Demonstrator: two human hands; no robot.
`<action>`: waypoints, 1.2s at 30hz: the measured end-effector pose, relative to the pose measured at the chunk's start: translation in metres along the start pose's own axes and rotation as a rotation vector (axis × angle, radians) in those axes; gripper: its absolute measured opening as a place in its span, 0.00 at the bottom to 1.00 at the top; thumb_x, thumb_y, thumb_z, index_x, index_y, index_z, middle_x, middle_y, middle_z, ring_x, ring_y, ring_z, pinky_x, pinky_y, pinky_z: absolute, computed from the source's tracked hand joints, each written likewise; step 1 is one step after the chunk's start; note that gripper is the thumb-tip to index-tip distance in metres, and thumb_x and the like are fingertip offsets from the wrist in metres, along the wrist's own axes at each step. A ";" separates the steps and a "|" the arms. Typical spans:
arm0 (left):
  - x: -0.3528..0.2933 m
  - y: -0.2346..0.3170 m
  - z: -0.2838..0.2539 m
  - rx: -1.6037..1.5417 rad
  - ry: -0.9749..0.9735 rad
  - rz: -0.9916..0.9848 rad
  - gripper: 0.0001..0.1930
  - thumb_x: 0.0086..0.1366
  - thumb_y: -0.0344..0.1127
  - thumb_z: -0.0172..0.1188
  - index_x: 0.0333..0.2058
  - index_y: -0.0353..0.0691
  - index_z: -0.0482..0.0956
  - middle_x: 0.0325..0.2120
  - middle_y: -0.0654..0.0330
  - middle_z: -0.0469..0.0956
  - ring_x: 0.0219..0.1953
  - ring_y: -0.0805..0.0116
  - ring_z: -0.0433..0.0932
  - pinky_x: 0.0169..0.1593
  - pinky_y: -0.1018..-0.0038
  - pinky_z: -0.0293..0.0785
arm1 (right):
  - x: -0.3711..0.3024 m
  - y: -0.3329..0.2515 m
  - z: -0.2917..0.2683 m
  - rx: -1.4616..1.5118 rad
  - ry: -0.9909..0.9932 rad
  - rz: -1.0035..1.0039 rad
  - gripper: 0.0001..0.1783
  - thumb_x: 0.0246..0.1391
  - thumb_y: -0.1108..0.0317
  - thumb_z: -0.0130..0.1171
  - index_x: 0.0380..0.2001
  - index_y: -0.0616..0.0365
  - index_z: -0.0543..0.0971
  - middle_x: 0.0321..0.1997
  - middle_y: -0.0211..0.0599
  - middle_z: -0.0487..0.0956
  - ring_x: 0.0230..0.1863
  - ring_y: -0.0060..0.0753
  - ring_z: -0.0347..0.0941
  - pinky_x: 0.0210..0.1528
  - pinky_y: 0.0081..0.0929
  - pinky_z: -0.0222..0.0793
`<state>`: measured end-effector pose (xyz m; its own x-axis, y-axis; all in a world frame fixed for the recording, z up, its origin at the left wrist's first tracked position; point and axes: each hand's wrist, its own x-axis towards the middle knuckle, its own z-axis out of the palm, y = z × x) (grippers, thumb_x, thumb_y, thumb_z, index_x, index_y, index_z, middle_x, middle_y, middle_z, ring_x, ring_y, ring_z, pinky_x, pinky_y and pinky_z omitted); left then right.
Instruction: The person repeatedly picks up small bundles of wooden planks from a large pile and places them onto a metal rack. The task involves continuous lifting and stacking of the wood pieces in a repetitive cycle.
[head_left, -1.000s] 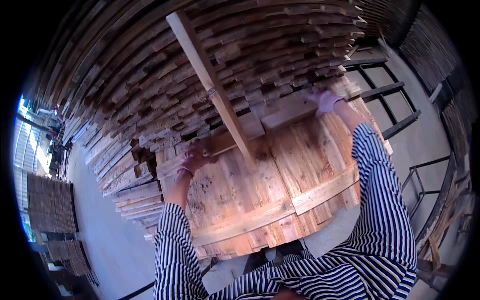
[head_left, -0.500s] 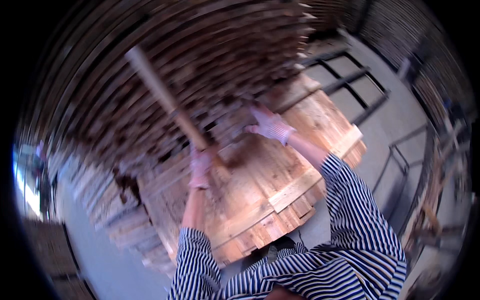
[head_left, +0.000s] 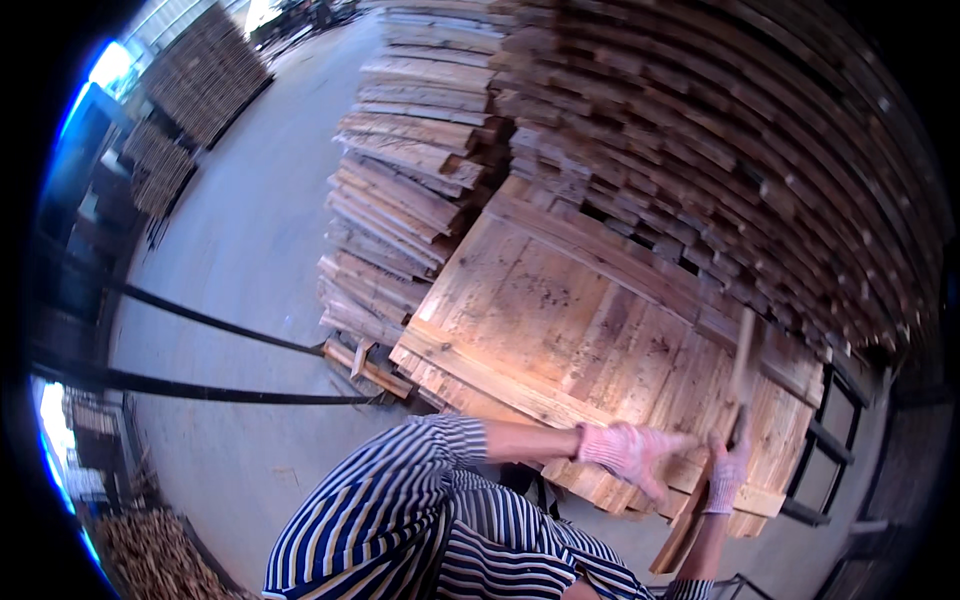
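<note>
Stick [head_left: 683, 533] crosses near edge of panel [head_left: 540, 310] by right corner; long axis runs near to far, lower end overhanging. Right hand [head_left: 727, 470] nearer, wrapped round stick. Left hand [head_left: 625, 453] empty, fingers spread, stick just to its right.

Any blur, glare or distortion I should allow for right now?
Head view: motion blur smears the upper part of the wooden stick; head view: glare whites out patches along the left rim; head view: fisheye bends the tall board stack, which looks dim.
</note>
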<state>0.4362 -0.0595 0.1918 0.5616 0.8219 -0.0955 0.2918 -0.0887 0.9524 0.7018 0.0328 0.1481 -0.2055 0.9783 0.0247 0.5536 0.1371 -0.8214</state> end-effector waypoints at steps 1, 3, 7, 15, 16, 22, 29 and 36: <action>-0.016 0.017 -0.036 0.082 0.032 -0.062 0.58 0.52 0.56 0.78 0.74 0.38 0.53 0.66 0.42 0.69 0.66 0.49 0.71 0.68 0.61 0.70 | 0.002 0.024 -0.004 -0.101 0.079 -0.016 0.46 0.52 0.64 0.67 0.73 0.59 0.62 0.72 0.54 0.67 0.71 0.50 0.65 0.71 0.40 0.62; -0.061 -0.010 -0.082 0.118 0.434 0.068 0.50 0.60 0.50 0.73 0.74 0.40 0.55 0.66 0.44 0.69 0.65 0.51 0.72 0.68 0.61 0.70 | 0.010 0.011 0.006 -0.552 0.038 0.249 0.46 0.54 0.62 0.68 0.75 0.54 0.60 0.71 0.59 0.67 0.70 0.56 0.65 0.71 0.44 0.63; -0.163 -0.071 -0.206 -0.262 1.225 0.045 0.38 0.65 0.42 0.70 0.69 0.38 0.63 0.67 0.46 0.68 0.66 0.52 0.71 0.70 0.63 0.69 | 0.035 -0.061 0.045 -0.979 0.087 0.216 0.45 0.54 0.61 0.70 0.73 0.48 0.62 0.68 0.64 0.67 0.67 0.67 0.65 0.67 0.51 0.65; -0.343 -0.309 -0.346 -0.773 1.583 -0.760 0.54 0.58 0.64 0.71 0.73 0.39 0.57 0.74 0.44 0.55 0.75 0.49 0.56 0.72 0.58 0.58 | 0.084 -0.287 0.312 0.430 -0.347 -0.097 0.48 0.58 0.57 0.69 0.75 0.63 0.57 0.75 0.54 0.64 0.78 0.46 0.56 0.78 0.40 0.51; -0.338 -0.325 -0.355 -0.839 1.486 -0.675 0.56 0.58 0.65 0.71 0.74 0.41 0.54 0.75 0.44 0.51 0.76 0.48 0.52 0.73 0.57 0.56 | 0.103 -0.305 0.354 0.478 -0.409 -0.044 0.49 0.58 0.62 0.69 0.76 0.63 0.55 0.72 0.52 0.68 0.71 0.43 0.63 0.71 0.39 0.61; -0.381 -0.446 -0.405 -1.309 1.655 -0.526 0.51 0.62 0.70 0.63 0.75 0.48 0.57 0.77 0.47 0.46 0.77 0.48 0.48 0.74 0.49 0.50 | 0.182 -0.362 0.621 0.497 -0.534 0.501 0.49 0.55 0.53 0.72 0.72 0.65 0.60 0.34 0.26 0.75 0.37 0.23 0.73 0.42 0.31 0.75; -0.324 -0.482 -0.417 -1.112 1.826 -0.885 0.57 0.56 0.64 0.72 0.69 0.29 0.55 0.67 0.39 0.63 0.67 0.49 0.65 0.66 0.55 0.65 | 0.227 -0.219 0.759 0.476 -0.574 0.582 0.54 0.56 0.29 0.62 0.72 0.59 0.65 0.73 0.39 0.69 0.71 0.38 0.63 0.74 0.44 0.56; -0.361 -0.466 -0.403 -1.535 1.694 -0.490 0.70 0.53 0.68 0.72 0.75 0.34 0.33 0.76 0.41 0.46 0.76 0.45 0.49 0.73 0.45 0.51 | 0.221 -0.212 0.742 0.291 -0.589 0.708 0.59 0.50 0.20 0.58 0.73 0.52 0.65 0.74 0.34 0.67 0.74 0.40 0.59 0.75 0.48 0.53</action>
<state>-0.2145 -0.0877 -0.1004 -0.4819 0.2772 -0.8312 -0.8762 -0.1450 0.4596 -0.0599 0.1047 -0.0956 -0.3169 0.5738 -0.7552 0.4994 -0.5760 -0.6471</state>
